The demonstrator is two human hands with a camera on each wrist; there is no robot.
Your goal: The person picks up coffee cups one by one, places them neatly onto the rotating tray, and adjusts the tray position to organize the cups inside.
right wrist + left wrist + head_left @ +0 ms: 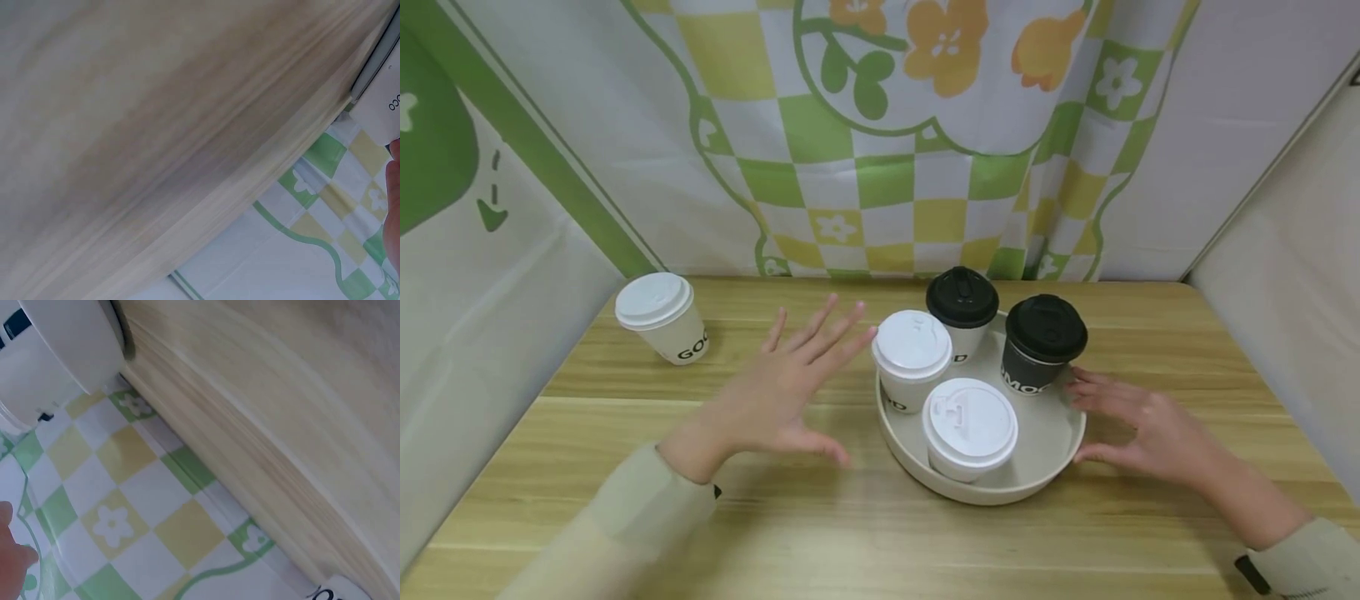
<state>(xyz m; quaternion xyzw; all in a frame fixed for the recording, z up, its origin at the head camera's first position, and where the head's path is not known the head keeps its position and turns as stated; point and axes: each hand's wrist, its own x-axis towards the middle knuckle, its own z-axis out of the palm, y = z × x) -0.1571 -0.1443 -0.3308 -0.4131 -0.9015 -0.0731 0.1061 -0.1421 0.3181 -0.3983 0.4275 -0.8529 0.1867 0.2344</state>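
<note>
A round pale tray [988, 493] holds two white-lidded paper cups, one at the left [913, 354] and one in front [970, 429], and two black-lidded cups behind them, one white-bodied [962, 308] and one dark-bodied [1041, 343]. My left hand [775, 392] hovers left of the tray with fingers spread, fingertips close to the left white-lidded cup. At the tray's right side is my right hand [1150, 425], its extended fingers and thumb right at the rim. In the right wrist view, part of its fingers [392, 212] shows at the edge.
Another white-lidded paper cup [658, 312] stands apart at the back left of the wooden table [850, 542]. Behind the table hangs a green and yellow checked curtain [887, 183], with pale fabric walls on both sides.
</note>
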